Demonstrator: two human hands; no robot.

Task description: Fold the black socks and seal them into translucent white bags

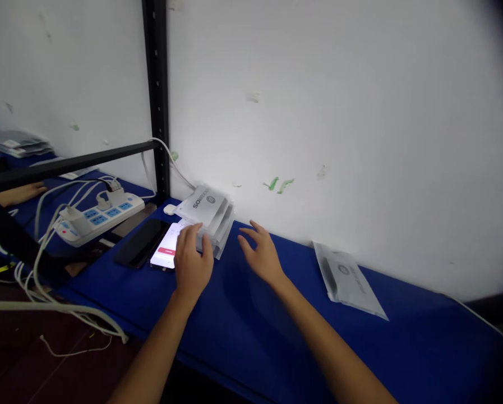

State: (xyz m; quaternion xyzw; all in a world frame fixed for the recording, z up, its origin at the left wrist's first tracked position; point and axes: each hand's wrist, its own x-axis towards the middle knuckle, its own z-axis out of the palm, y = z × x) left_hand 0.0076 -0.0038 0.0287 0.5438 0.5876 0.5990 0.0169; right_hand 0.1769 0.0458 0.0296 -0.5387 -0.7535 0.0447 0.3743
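Observation:
A stack of translucent printed pouches (207, 209) lies on the blue table near the wall. My left hand (192, 261) is at the stack's near edge, beside a phone with a lit screen (166, 249); its fingers are apart and hold nothing. Whether its fingertips touch the stack, I cannot tell. Right of the stack, my right hand (260, 252) hovers with fingers apart and nothing in it. A single pouch (352, 282) with a dark item inside lies farther right, against the wall.
A dark phone (143, 243) and a small white case (169, 209) are left of the stack. Beyond the black metal frame (155, 84) are a power strip (102, 216) with tangled white cables, another person's hand (22, 193), and more pouches (18, 143).

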